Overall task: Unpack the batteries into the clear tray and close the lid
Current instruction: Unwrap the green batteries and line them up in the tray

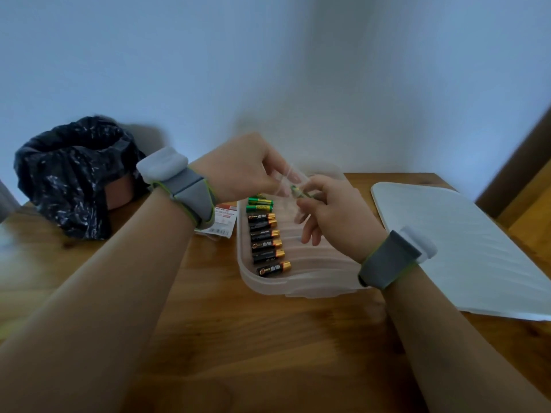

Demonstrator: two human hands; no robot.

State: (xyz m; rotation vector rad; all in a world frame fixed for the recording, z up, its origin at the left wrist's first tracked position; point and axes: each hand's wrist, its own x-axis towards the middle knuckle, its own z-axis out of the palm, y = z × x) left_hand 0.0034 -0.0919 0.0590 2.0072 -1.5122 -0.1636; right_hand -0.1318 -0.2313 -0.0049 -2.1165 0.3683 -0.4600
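Note:
A clear ridged tray (301, 281) lies on the wooden table, with a column of batteries along its left side: several black-and-gold ones (267, 244) and two green ones (259, 204) at the far end. Above the tray's far end, my left hand (247, 169) and my right hand (337, 216) meet, both pinching a clear plastic wrapper with a green battery (298, 190) in it. The wrapper is blurred and hard to make out. The white lid (465, 248) lies flat to the right of the tray.
A bin lined with a dark plastic bag (74, 174) stands at the back left. A red-and-white packaging card (222, 220) lies just left of the tray. The wall rises right behind the table, and a brown frame edge (518, 171) runs at the far right.

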